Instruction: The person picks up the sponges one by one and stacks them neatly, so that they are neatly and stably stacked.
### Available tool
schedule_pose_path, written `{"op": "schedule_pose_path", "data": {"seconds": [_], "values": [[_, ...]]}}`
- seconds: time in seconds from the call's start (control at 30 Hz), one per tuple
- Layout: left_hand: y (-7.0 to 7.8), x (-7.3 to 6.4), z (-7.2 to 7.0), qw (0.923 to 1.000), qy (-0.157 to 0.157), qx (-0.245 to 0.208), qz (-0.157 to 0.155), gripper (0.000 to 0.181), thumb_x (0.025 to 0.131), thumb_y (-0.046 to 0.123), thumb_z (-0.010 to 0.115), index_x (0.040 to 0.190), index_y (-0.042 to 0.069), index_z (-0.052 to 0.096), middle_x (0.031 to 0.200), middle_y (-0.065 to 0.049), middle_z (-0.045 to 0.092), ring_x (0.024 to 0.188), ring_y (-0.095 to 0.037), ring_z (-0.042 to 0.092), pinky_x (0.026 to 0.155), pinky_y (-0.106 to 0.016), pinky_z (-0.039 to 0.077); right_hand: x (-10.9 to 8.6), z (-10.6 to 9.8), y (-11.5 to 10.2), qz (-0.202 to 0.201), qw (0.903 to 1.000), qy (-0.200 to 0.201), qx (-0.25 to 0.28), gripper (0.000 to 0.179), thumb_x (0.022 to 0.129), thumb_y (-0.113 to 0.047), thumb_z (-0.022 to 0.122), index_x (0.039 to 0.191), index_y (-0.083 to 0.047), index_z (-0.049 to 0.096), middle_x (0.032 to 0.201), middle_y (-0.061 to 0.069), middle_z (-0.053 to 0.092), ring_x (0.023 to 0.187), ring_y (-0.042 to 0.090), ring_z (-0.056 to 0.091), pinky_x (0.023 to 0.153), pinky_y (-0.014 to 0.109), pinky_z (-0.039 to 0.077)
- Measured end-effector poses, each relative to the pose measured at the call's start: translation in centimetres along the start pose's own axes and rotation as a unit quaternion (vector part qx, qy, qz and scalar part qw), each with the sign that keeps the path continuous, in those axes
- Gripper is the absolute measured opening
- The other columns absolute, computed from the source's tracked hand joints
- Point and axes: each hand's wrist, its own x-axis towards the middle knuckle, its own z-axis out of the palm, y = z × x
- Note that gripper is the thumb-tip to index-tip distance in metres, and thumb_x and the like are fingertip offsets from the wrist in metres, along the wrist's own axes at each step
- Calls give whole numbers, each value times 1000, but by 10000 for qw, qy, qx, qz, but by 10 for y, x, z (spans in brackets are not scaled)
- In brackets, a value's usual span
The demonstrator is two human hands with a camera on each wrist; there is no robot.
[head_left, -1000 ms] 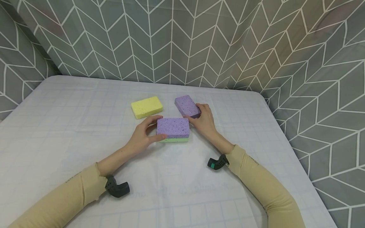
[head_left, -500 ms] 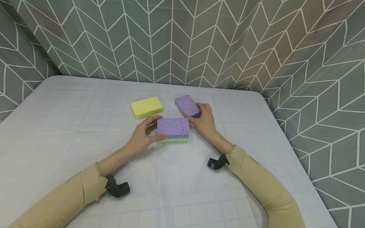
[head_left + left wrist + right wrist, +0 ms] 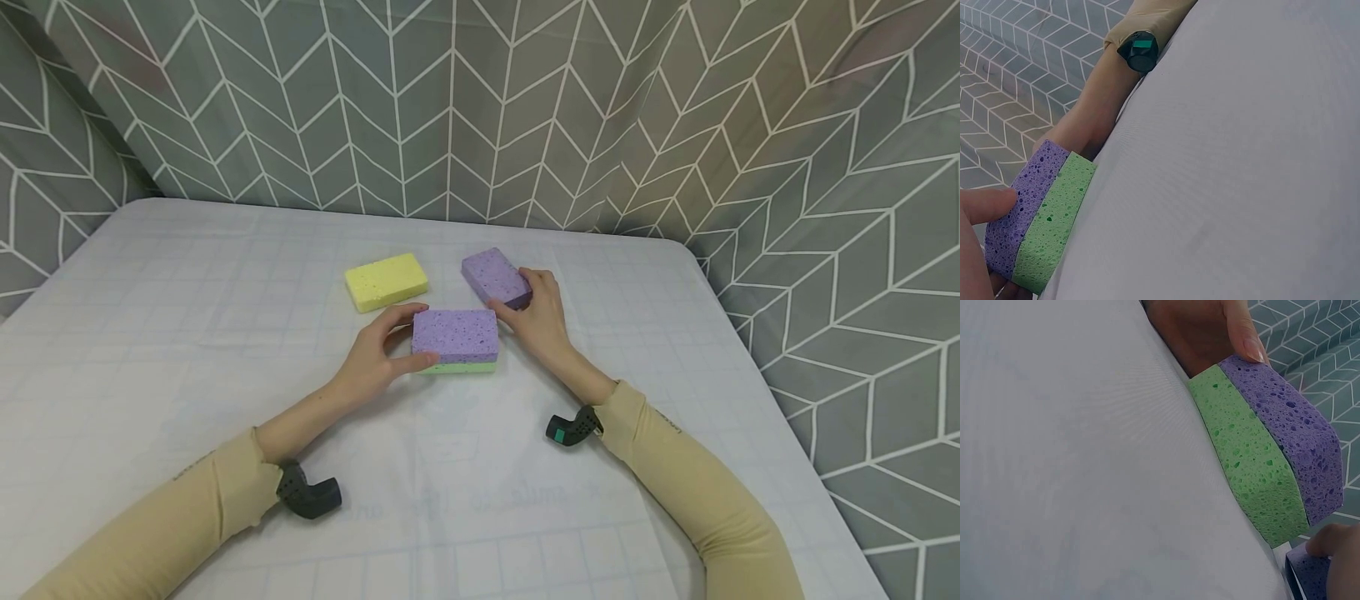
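A purple sponge (image 3: 454, 333) lies flat on top of a green sponge (image 3: 467, 367), their edges lined up. My left hand (image 3: 372, 352) holds this stack by its left end, thumb at the front and fingers at the back. In the left wrist view the thumb (image 3: 991, 205) presses against the purple layer. Just behind the stack, to the right, my right hand (image 3: 538, 319) grips the near right end of a second purple sponge (image 3: 491, 275), which sits at an angle. The right wrist view shows only a corner of that second purple sponge (image 3: 1310, 572), beneath the thumb.
A yellow sponge (image 3: 386, 282) rests behind my left hand, left of the angled purple one. The white cloth-covered table (image 3: 225, 333) ends at a patterned grey curtain (image 3: 420, 108) at the back. Black cameras (image 3: 309, 493) stick out from both wrists.
My right hand and the angled purple sponge have shifted slightly to the right and away. The left hand and the stack stay where they were.
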Motion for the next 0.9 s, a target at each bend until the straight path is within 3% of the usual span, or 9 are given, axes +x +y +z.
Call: {"op": "schedule_pose_path", "data": {"seconds": [0.9], "values": [[-3, 0, 0, 10000, 0, -22, 64, 70, 81, 0, 79, 143, -1, 45, 143, -17, 49, 135, -33, 46, 120, -42, 38, -1, 0, 0, 16, 9999, 55, 99, 74, 86, -30, 78, 143, 4, 45, 135, 18, 46, 126, 30, 45, 109, 43, 42]]}}
